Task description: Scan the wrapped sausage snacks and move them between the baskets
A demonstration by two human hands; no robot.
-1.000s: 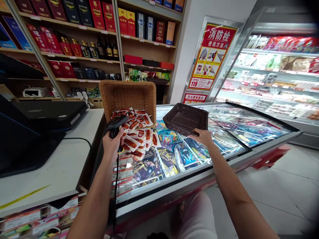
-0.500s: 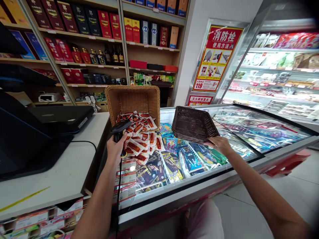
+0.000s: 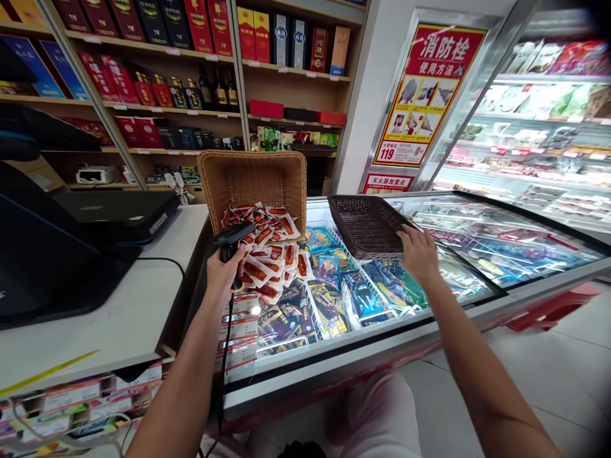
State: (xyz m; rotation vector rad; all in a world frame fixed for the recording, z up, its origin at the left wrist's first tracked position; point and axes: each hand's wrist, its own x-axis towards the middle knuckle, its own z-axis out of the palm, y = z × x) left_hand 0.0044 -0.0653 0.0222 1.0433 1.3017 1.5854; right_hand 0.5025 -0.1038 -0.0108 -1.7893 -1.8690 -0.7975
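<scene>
Wrapped around the handle of a black plastic handheld scanner (image 3: 235,234), the left hand (image 3: 222,275) grips it, a thin black cord (image 3: 228,343) hanging below. Partly curled, the right hand's (image 3: 421,256) fingers touch the right side of a shallow, dark brown woven basket (image 3: 365,226); whether they close on it cannot be told. That basket sits over a white-rimmed, glass-topped chest freezer (image 3: 334,370), right of a tipped tan wicker basket (image 3: 252,178) spilling small red-brown packets (image 3: 270,268).
</scene>
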